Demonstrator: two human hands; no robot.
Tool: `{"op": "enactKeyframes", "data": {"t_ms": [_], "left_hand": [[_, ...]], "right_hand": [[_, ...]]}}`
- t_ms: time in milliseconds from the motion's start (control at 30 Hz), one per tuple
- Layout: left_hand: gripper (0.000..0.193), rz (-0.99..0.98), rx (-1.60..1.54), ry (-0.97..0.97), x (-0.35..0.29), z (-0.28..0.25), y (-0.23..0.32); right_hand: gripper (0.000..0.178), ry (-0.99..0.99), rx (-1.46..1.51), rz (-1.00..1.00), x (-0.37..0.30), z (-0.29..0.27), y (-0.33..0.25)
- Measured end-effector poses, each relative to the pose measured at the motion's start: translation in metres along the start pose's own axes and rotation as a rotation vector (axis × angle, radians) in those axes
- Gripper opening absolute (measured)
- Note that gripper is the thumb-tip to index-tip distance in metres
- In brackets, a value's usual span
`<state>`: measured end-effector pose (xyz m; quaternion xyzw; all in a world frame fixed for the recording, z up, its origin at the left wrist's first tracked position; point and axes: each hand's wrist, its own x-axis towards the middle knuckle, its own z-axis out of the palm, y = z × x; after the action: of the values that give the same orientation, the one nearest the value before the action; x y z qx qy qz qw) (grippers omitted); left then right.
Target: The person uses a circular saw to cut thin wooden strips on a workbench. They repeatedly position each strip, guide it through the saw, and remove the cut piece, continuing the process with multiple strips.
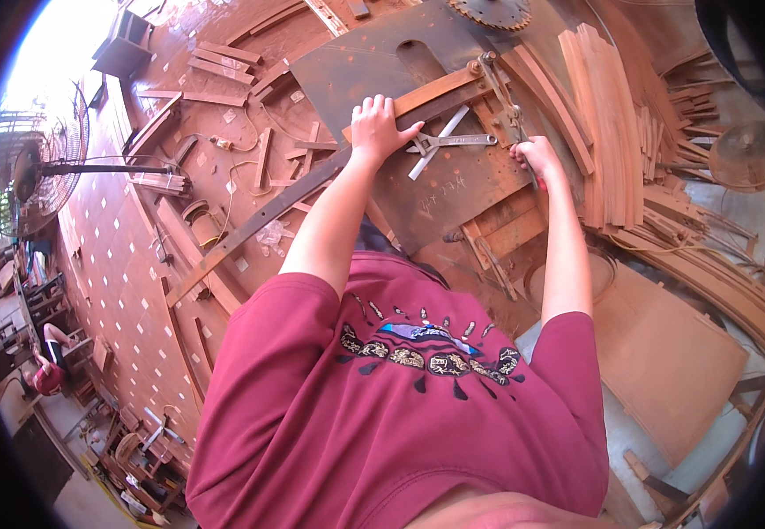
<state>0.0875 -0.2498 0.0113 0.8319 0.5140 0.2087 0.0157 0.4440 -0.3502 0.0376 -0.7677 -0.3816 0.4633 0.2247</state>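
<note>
My left hand (379,132) lies on the wooden bar (440,95) along the dark metal machine table (338,75), fingers stretched and thumb apart. Beside that thumb, an adjustable wrench (463,140) lies crossed with a flat silver bar (424,164). At the table's right edge, my right hand (537,162) is closed around a slim hand tool with a bit of red (542,184) at its lower end; its kind is mostly hidden by the fingers. Just above this hand stands a rusty metal clamp fitting (499,84) with bolts, at the bar's end.
A round toothed saw blade (493,11) lies at the table's far edge. Long wooden planks (607,123) are stacked on the right, near a brown board (673,370). Wood offcuts (223,63) litter the tiled floor. A fan (34,172) stands left; a person (50,370) is farther off.
</note>
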Motion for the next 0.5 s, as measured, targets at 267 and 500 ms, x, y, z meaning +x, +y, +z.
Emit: {"op": "enactKeyframes", "data": {"t_ms": [267,500], "left_hand": [[0.072,0.03,0.081,0.01,0.066,0.013,-0.06],[0.073,0.03,0.12,0.005,0.128,0.019,-0.126]], "right_hand": [[0.035,0.367,-0.495,-0.149,0.047,0.026,-0.08],[0.028,0.606,-0.826,-0.263,0.082,0.075,-0.16]]}}
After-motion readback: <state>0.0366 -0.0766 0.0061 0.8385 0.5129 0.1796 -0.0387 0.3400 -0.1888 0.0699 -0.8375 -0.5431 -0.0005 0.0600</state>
